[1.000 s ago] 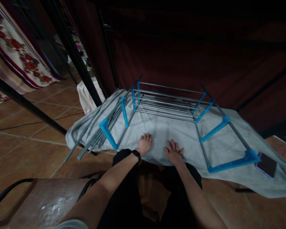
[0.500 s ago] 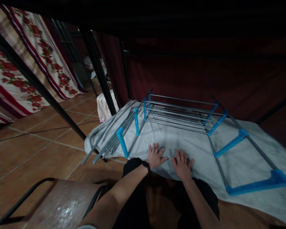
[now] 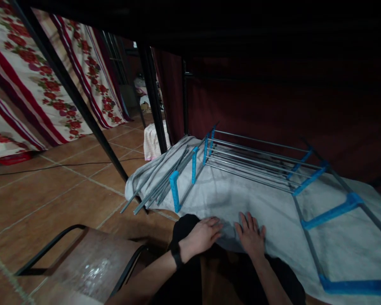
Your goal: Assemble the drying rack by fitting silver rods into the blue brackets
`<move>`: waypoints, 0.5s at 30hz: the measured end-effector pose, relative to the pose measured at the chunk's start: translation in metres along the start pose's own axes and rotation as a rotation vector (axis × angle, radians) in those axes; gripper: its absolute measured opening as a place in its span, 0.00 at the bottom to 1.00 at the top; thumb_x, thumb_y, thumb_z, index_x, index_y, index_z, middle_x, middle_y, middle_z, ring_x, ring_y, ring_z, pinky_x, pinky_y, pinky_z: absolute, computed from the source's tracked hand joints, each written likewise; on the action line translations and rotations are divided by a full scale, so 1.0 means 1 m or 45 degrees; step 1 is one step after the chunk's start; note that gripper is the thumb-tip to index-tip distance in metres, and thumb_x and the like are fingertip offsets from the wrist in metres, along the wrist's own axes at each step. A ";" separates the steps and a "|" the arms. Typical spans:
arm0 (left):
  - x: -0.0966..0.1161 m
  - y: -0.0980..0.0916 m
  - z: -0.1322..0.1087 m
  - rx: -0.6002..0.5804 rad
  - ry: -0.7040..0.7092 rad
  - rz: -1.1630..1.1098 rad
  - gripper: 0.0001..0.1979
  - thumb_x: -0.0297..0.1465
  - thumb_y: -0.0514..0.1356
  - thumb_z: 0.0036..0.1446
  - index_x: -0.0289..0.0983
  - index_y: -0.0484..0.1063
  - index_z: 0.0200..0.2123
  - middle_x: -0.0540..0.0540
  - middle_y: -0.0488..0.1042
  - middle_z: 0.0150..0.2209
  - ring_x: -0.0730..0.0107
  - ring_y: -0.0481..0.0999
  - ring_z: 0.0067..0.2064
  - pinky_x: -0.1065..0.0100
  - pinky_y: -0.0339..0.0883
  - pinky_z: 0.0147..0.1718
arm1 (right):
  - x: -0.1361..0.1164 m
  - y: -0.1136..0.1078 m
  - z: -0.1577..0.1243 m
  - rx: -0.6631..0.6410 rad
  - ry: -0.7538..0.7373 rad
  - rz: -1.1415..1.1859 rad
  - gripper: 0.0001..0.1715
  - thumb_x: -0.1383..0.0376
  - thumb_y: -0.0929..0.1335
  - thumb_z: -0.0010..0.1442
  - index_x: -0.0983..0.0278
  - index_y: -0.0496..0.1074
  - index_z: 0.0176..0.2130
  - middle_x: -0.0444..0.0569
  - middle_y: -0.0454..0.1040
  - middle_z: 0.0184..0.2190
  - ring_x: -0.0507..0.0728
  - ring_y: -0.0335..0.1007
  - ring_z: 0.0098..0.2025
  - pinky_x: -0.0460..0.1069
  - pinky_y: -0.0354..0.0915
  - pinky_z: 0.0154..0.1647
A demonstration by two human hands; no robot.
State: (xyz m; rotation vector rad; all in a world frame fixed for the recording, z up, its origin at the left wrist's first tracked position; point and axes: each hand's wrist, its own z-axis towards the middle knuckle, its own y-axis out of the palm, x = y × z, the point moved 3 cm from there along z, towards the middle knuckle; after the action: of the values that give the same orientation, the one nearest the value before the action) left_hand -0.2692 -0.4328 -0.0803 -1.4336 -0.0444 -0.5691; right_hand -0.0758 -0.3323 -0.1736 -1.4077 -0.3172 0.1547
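Now that both hands have slid back to the grey cloth's [image 3: 241, 197] near edge, left hand [image 3: 202, 235] lies turned rightward, fingers loose, grasping nothing; right hand [image 3: 250, 237] flat, fingers spread, released. Blue-jointed rack [image 3: 257, 160] lies farther on the cloth, loose rods [image 3: 158, 184] at its left.

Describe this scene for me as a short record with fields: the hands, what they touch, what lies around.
Left hand: resting on the grey cloth near its edge
Right hand: flat on the same cloth, fingers spread
Rack: grey rods in blue brackets, lying on the cloth beyond the hands
Loose rods: bundled at the cloth's left edge
Chair: lower left
Floor: brown tiles
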 end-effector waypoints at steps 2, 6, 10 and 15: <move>0.002 -0.019 -0.031 0.093 0.019 -0.034 0.17 0.33 0.48 0.66 0.41 0.69 0.54 0.44 0.75 0.49 0.66 0.72 0.51 0.65 0.67 0.50 | 0.000 -0.001 0.000 -0.014 0.005 -0.007 0.34 0.51 0.53 0.68 0.56 0.49 0.69 0.54 0.48 0.70 0.66 0.46 0.68 0.70 0.37 0.65; -0.027 -0.042 -0.099 0.301 -0.180 0.054 0.15 0.31 0.48 0.66 0.40 0.73 0.46 0.46 0.76 0.35 0.67 0.75 0.39 0.66 0.70 0.40 | -0.001 -0.003 -0.002 0.011 -0.012 -0.028 0.33 0.53 0.52 0.68 0.56 0.49 0.68 0.54 0.47 0.70 0.66 0.46 0.68 0.70 0.37 0.65; -0.104 -0.067 -0.168 0.717 -0.691 0.141 0.15 0.37 0.49 0.65 0.38 0.73 0.35 0.45 0.75 0.33 0.65 0.74 0.37 0.65 0.69 0.39 | 0.000 0.000 -0.002 0.007 -0.004 -0.037 0.33 0.52 0.53 0.68 0.56 0.49 0.69 0.54 0.47 0.70 0.66 0.47 0.68 0.70 0.36 0.65; -0.203 -0.110 -0.209 0.854 -1.329 0.406 0.22 0.40 0.44 0.64 0.35 0.73 0.43 0.37 0.74 0.41 0.54 0.72 0.46 0.58 0.66 0.46 | 0.001 0.006 0.000 -0.050 0.000 -0.038 0.34 0.52 0.53 0.67 0.54 0.47 0.69 0.51 0.46 0.70 0.64 0.44 0.69 0.70 0.37 0.65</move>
State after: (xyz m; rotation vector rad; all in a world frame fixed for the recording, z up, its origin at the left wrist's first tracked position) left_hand -0.5519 -0.5626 -0.0861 -0.9057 -0.7472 0.4757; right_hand -0.0744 -0.3306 -0.1792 -1.4414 -0.3426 0.1243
